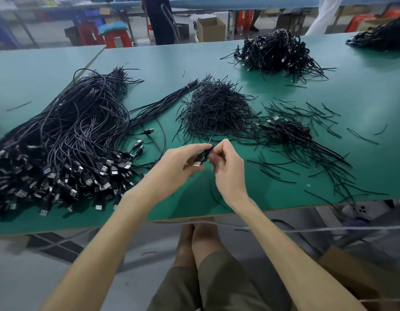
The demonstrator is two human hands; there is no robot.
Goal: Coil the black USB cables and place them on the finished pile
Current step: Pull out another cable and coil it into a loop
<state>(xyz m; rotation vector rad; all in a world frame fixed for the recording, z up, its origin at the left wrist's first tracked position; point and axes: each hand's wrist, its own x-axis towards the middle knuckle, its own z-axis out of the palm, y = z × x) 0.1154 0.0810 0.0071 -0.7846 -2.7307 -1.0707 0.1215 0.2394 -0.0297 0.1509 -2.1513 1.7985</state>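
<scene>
Forearms [131,221] reach over the green table [183,205]. Left hand [183,162] is curled round a small coiled USB cable [204,153], held just nearside of the twist-tie pile [217,108]. Right hand [228,167] pinches the coil's far end, probably with a tie; too blurred to confirm. Long axis runs near-left to far-right, USB-A plug [197,163] at the near-left end, pointing toward the person. Suggest keeping the left grip tight and cinching mid-coil. Likely finished pile [286,129] lies right of the tie pile.
</scene>
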